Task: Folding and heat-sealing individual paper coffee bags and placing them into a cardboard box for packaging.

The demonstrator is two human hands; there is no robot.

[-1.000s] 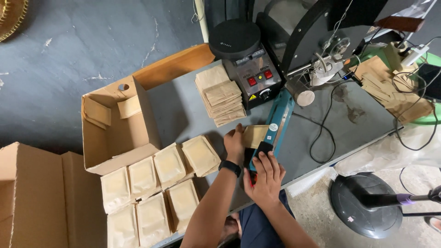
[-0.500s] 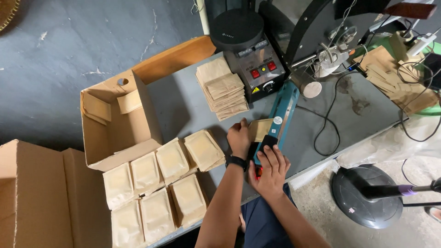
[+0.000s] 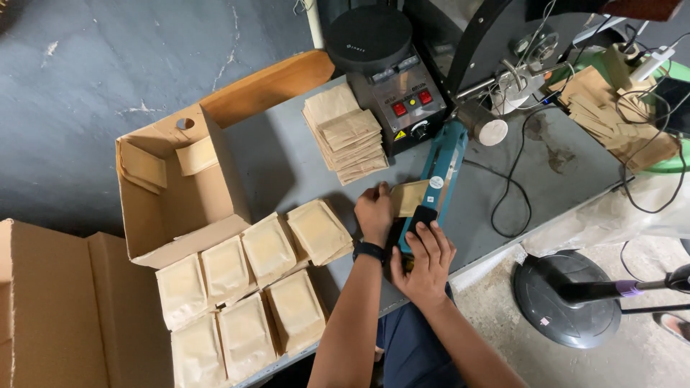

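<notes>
Both hands work the sealer (image 3: 440, 172): left hand (image 3: 374, 213) holds pouch (image 3: 410, 197), right hand (image 3: 424, 259) presses.

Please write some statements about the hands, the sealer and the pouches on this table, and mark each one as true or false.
1. The right hand presses on the handle of the blue sealer. True.
2. The left hand holds a brown pouch at the sealer. True.
3. The cardboard box is packed full of pouches. False: its inside shows only cardboard.
4. The filled pouches lie to the right of the sealer. False: they lie to its left, beside the box.
5. A stack of flat pouches lies next to the machine with red buttons. True.
</notes>
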